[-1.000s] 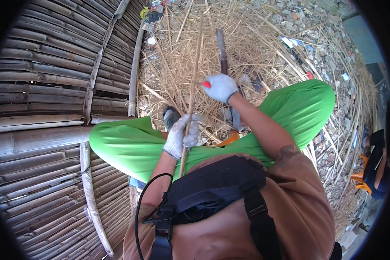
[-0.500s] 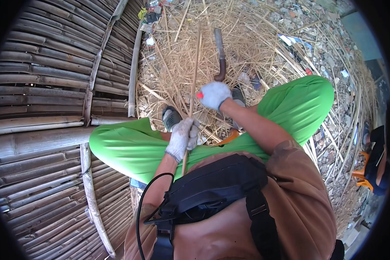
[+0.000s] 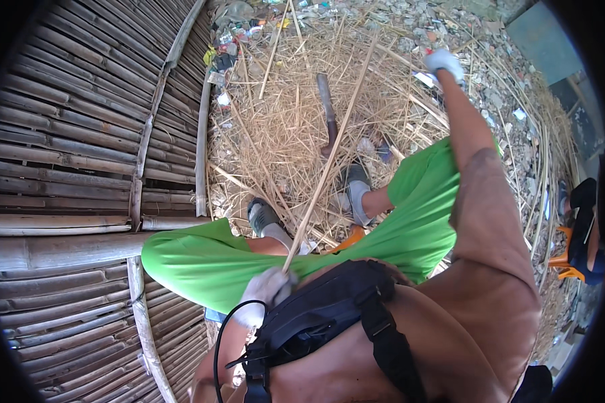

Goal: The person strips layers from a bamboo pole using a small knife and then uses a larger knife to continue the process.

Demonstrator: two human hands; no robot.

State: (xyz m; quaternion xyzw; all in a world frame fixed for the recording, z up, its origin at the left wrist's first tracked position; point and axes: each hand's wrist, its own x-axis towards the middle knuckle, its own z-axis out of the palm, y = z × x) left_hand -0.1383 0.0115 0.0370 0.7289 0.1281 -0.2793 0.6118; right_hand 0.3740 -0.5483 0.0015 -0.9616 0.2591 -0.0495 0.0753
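My left hand (image 3: 265, 294), in a whitish knit glove, is closed around the lower end of a long thin bamboo strip (image 3: 333, 161) near my waist. The strip slants up and to the right across the ground litter. My right hand (image 3: 445, 66), also gloved, is stretched far forward to the right, away from the strip. It looks closed, with a small red bit showing at its edge; what that belongs to is unclear. Between my feet and the far ground lies a machete (image 3: 326, 104) with a curved brown handle, partly crossed by the strip.
A bamboo slat wall (image 3: 74, 148) stands along my left. Straw-like shavings (image 3: 269, 127) cover the ground before my shoes. More long strips (image 3: 541, 161) lie to the right, near an orange stool (image 3: 567, 258) beside another person. Rubble and plastic scraps lie farther out.
My right hand has swung far forward and to the right. My left hand has drawn back toward my waist, and the bamboo strip now leans to the right.
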